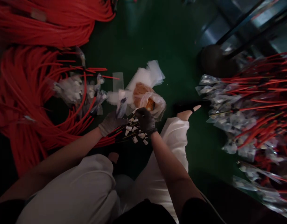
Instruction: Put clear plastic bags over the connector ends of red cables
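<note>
My left hand [110, 122], in a grey glove, is at a small clear bag [122, 107] with something dark in it; blur hides how its fingers sit. My right hand [145, 119], also gloved, has its fingers bent together over several white connectors [134, 130] on thin cables; what it pinches is too small to tell. Just beyond my right hand sits a clear plastic bag [159, 104] with small orange-yellow parts [150, 102], beside a brown round thing [140, 90]. Flat clear bags [143, 76] lie behind it.
Coiled red cables [22, 93] with bagged ends [73, 88] lie at the left, another red bundle [52, 21] beyond. More red cables [257, 118] with bagged ends fill the right, near a dark round base [215, 60]. The floor [166, 37] is green.
</note>
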A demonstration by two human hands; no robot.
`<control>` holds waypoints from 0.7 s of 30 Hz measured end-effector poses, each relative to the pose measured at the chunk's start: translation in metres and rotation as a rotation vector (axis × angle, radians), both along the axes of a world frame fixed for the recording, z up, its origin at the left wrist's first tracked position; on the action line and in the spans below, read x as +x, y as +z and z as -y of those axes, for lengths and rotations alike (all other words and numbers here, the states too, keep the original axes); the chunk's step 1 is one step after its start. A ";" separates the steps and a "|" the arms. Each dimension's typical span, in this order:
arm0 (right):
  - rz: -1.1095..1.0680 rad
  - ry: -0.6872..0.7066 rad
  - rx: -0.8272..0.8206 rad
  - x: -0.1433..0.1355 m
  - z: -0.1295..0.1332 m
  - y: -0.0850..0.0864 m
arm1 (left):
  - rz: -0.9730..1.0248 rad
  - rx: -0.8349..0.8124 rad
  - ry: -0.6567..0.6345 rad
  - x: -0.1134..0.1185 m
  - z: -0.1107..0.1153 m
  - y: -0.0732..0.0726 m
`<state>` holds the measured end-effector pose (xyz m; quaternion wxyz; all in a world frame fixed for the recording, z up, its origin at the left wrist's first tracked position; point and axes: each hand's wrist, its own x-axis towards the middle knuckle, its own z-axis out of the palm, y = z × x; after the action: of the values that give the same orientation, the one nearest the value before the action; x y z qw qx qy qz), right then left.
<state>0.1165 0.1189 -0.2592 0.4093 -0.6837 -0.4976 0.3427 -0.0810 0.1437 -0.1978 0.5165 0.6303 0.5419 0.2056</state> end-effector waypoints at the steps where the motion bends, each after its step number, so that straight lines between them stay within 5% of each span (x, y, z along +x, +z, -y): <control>1: -0.164 0.042 0.047 -0.013 0.010 0.011 | 0.010 -0.026 -0.033 0.001 0.000 0.003; 6: -0.999 0.121 -0.151 -0.044 0.057 0.036 | 0.009 -0.095 -0.037 -0.003 0.003 0.005; 9: -1.160 0.351 -0.376 -0.039 0.073 0.038 | 0.042 -0.077 -0.064 -0.005 0.004 -0.004; 11: -1.005 0.347 -0.305 -0.028 0.070 0.047 | 0.082 -0.063 -0.083 -0.001 0.006 -0.011; 14: -0.369 0.253 -0.014 -0.002 0.039 0.073 | 0.075 -0.029 -0.082 0.006 0.012 -0.018; 17: 0.137 0.420 0.005 0.020 -0.004 0.098 | 0.037 -0.016 -0.188 0.010 0.021 -0.017; 19: 0.077 0.571 -0.130 0.026 -0.020 0.104 | 0.056 0.032 -0.191 0.009 0.025 -0.014; 21: -0.178 0.669 -0.274 0.018 -0.018 0.098 | 0.088 0.114 -0.062 0.007 0.025 -0.010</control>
<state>0.1345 0.1372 -0.1607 0.2213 -0.4991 -0.6054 0.5791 -0.0743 0.1183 -0.2076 0.5093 0.6656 0.4863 0.2474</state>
